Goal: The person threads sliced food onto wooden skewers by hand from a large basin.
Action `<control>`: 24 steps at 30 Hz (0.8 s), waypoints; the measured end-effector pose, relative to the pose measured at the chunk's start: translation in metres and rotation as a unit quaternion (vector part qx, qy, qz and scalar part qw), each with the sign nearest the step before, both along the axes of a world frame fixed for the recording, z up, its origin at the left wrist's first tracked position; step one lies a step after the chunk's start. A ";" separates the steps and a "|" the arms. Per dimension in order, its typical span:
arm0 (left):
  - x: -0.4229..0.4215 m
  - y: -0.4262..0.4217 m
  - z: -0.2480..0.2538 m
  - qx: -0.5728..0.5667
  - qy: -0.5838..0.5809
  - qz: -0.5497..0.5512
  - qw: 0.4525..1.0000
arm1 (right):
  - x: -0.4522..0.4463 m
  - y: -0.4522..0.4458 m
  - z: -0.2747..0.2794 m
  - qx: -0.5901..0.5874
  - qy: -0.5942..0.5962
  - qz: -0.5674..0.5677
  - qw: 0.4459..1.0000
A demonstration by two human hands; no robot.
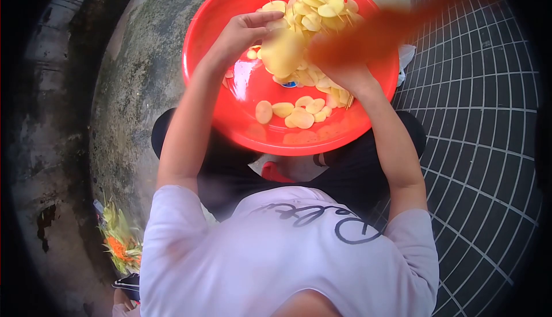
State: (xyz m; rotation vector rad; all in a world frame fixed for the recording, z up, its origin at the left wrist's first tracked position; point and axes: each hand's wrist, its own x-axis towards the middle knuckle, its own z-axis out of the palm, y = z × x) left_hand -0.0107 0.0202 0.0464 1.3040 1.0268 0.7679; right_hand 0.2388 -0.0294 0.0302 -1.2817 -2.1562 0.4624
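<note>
A large red basin [230, 107] rests at my lap, holding many thin pale-yellow slices that look like potato. My left hand [244, 32] reaches in over its left side, thumb and fingers pinched on a potato slice [277, 25]. My right hand [349, 77] is inside the right of the basin; an orange-red blur covers its fingers, so what they hold is hidden. Skewered slices [322, 6], with thin stick tips poking out, are heaped at the far side. Loose slices [302, 116] lie near the basin's close edge. A blurred yellow patch [283, 52] is between my hands.
The orange-red blur [379, 32] crosses the upper right of the view. Dark tiles [477, 127] cover the right, rough concrete [129, 121] the left. Green and orange scraps [121, 245] lie lower left, close to part of another person [122, 300]. Something white [406, 58] sits beside the basin.
</note>
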 end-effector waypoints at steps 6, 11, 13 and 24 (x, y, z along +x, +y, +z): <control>0.002 0.000 -0.008 -0.017 -0.008 -0.008 1.000 | 0.000 -0.002 -0.003 0.005 -0.013 0.013 1.000; 0.007 -0.001 -0.014 -0.026 0.004 -0.029 0.999 | 0.000 -0.001 -0.004 0.001 -0.016 0.017 1.000; 0.008 -0.002 -0.013 -0.024 0.002 -0.032 0.999 | 0.000 -0.001 -0.005 0.000 -0.015 0.017 1.000; 0.008 0.001 -0.010 -0.006 0.025 -0.020 0.999 | 0.007 0.000 0.008 -0.071 0.007 0.012 0.997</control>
